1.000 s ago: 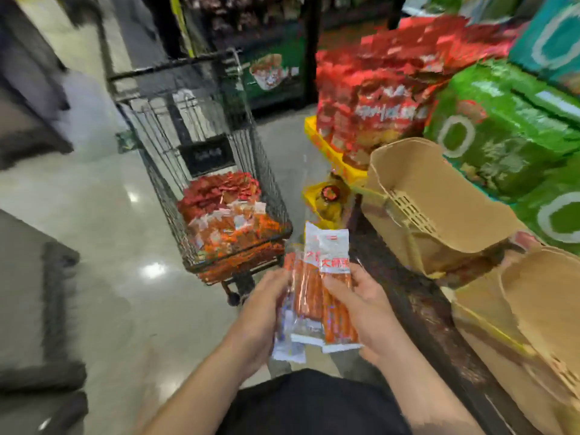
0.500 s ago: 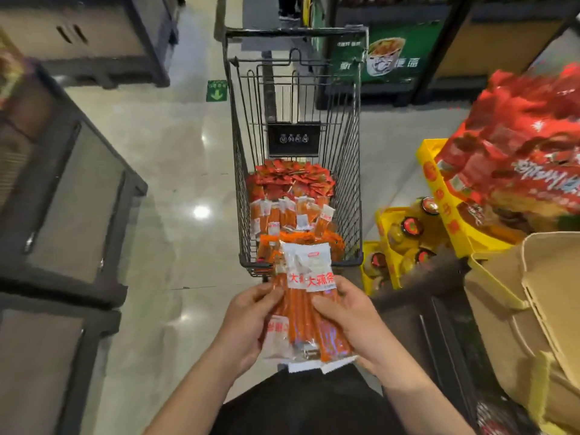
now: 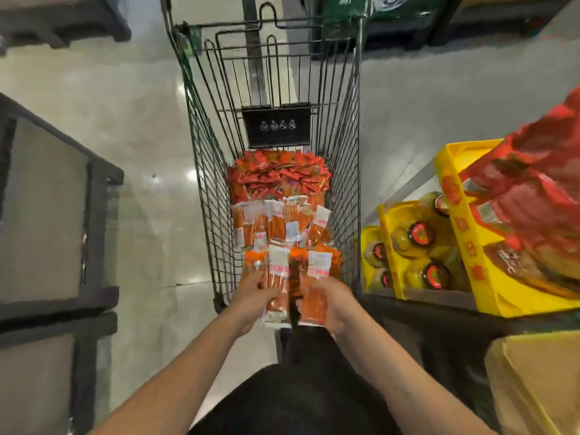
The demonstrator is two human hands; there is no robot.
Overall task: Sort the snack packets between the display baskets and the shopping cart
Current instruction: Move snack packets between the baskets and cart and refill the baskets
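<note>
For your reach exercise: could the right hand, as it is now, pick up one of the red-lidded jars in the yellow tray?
Probably not yet. The right hand already grips a snack packet, so it isn't free. The jars themselves lie uncovered in the yellow tray to its right.

Glossy pale floor with light glints; dark shelving units left; aisle beyond.
</note>
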